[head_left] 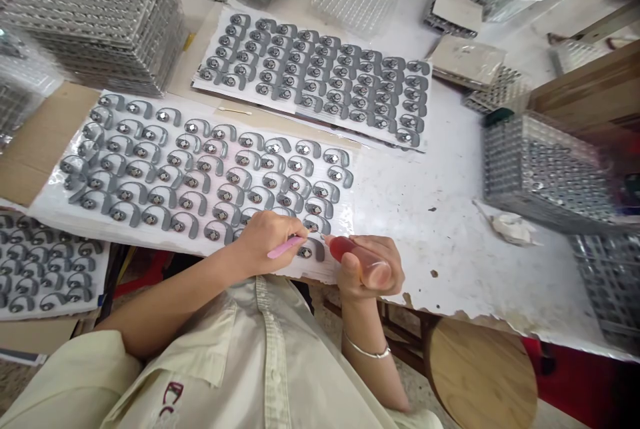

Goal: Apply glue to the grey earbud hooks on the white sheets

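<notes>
My left hand (270,239) is closed around a slim tool with a flat pink handle (286,247); its working tip is too small to make out. In my right hand (377,269) is a clear squeeze bottle (357,261) of reddish liquid, its thin nozzle pointing left. Both tips meet close to a grey hook-shaped part (320,224) near the front right of a white sheet (340,212). Rows of similar grey hooks (193,202), each with a small round metallic piece, lie across that sheet. My left hand covers a few of them.
Behind lies a second board (300,109) of grey hooks, with a cotton swab (235,111) in front. Stacked plastic trays (100,16) rise at the back left, more trays (550,169) at the right. A crumpled white tissue (510,227) and a round wooden stool (483,372) are also right.
</notes>
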A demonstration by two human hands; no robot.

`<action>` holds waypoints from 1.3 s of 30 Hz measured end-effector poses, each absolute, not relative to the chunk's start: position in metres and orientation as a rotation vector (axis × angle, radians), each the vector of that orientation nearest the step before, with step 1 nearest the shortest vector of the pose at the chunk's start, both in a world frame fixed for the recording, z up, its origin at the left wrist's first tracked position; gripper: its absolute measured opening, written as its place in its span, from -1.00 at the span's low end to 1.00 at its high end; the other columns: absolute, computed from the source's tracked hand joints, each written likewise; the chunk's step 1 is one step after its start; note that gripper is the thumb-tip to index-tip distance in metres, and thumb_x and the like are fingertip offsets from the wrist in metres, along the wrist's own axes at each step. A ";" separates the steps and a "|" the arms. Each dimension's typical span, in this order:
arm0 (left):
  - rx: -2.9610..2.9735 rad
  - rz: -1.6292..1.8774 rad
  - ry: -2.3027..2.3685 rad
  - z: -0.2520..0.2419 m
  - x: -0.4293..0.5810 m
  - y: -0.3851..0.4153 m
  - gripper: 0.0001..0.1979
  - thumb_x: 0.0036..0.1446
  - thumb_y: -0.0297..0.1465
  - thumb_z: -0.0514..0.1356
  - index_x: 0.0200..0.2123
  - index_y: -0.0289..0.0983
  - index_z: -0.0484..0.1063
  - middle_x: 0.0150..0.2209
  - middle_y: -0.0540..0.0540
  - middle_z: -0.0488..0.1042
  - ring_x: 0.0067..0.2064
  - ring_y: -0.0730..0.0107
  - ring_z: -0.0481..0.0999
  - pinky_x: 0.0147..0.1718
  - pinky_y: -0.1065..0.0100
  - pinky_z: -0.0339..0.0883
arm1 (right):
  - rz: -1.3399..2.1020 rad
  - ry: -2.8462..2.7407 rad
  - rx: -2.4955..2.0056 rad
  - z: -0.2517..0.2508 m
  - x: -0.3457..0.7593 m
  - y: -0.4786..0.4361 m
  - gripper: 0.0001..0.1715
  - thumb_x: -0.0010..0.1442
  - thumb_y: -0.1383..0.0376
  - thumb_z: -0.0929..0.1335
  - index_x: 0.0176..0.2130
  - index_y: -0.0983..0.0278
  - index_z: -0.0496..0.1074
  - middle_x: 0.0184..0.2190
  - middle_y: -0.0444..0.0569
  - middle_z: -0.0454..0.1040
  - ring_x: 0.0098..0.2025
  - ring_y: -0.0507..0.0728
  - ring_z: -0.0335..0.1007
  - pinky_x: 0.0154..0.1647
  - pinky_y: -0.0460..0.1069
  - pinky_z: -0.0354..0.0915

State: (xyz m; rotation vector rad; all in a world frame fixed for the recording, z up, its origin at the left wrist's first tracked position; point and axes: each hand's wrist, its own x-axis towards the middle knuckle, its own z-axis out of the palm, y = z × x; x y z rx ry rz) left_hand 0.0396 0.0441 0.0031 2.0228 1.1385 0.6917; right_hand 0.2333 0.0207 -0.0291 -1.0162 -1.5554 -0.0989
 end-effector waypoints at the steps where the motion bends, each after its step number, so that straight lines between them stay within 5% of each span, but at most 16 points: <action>1: 1.988 0.681 1.141 0.003 0.039 0.045 -0.89 0.08 -0.47 0.16 -0.40 -0.25 0.50 -0.33 -0.02 0.61 -0.35 0.40 0.58 -0.35 0.44 0.38 | -0.101 -1.555 -1.006 -0.029 0.233 0.021 -0.75 0.13 0.24 0.40 -0.19 0.31 0.36 -0.45 -0.04 0.45 -0.47 0.12 0.38 -0.54 0.02 0.31; 39: 1.666 0.584 1.181 0.010 0.036 0.062 -0.90 0.02 -0.44 0.23 -0.41 -0.25 0.58 -0.44 0.02 0.58 -0.44 0.46 0.50 -0.46 0.47 0.27 | -0.012 -1.533 -0.966 -0.034 0.232 0.025 -0.76 0.13 0.20 0.40 -0.24 0.29 0.36 -0.45 -0.07 0.43 -0.47 0.11 0.36 -0.54 0.02 0.29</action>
